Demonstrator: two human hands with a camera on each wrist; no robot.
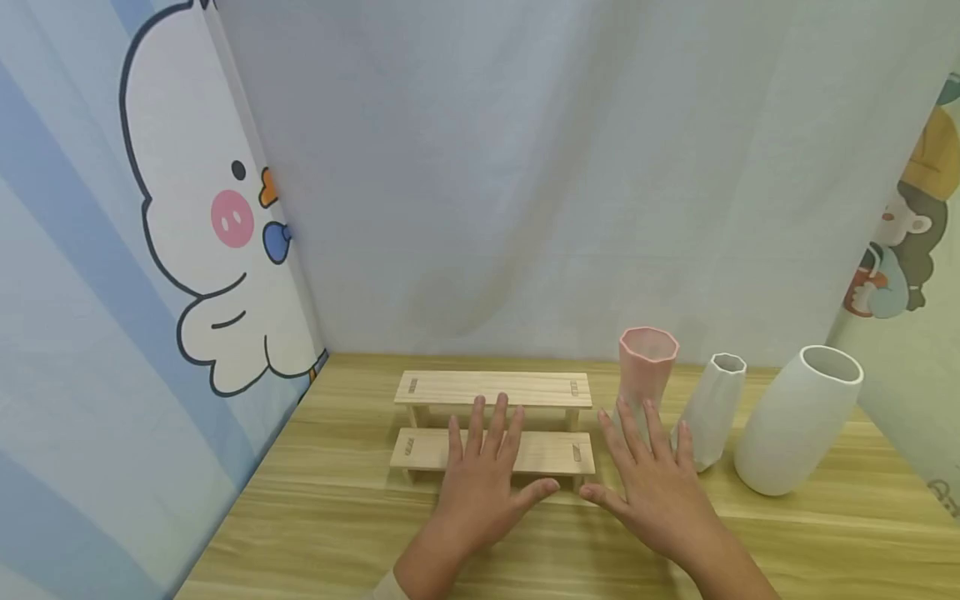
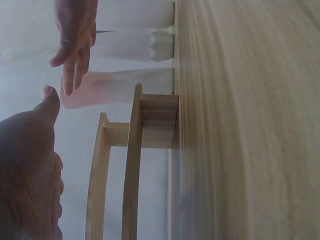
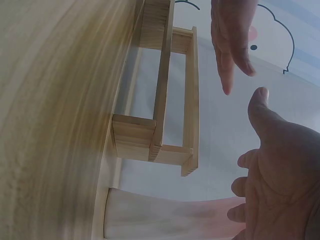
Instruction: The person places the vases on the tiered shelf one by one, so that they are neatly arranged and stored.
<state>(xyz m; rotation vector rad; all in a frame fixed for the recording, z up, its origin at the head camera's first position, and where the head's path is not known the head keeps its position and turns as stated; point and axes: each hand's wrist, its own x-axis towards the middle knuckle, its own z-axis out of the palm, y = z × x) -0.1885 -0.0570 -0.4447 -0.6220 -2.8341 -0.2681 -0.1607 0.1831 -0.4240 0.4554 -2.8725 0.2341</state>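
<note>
Both hands hover palm down above the table with fingers spread and hold nothing. My left hand (image 1: 480, 492) is in front of a two-step wooden stand (image 1: 491, 389), its fingers overlapping the lower step in the head view. My right hand (image 1: 660, 492) is to the right of it, before a pink-and-white faceted vase (image 1: 647, 367), and hides that vase's lower part. Right of this stand a slim white faceted vase (image 1: 712, 412) and a larger smooth white vase (image 1: 798, 421). In the left wrist view a gap shows between the left hand (image 2: 30, 165) and the stand (image 2: 132, 160).
The wood-grain table (image 1: 315, 500) ends at a pale grey curtain (image 1: 525, 167) behind the stand and vases. A blue-striped cloth with a cartoon bird (image 1: 202, 167) hangs along the left side. Another printed cloth (image 1: 900, 333) hangs at the right.
</note>
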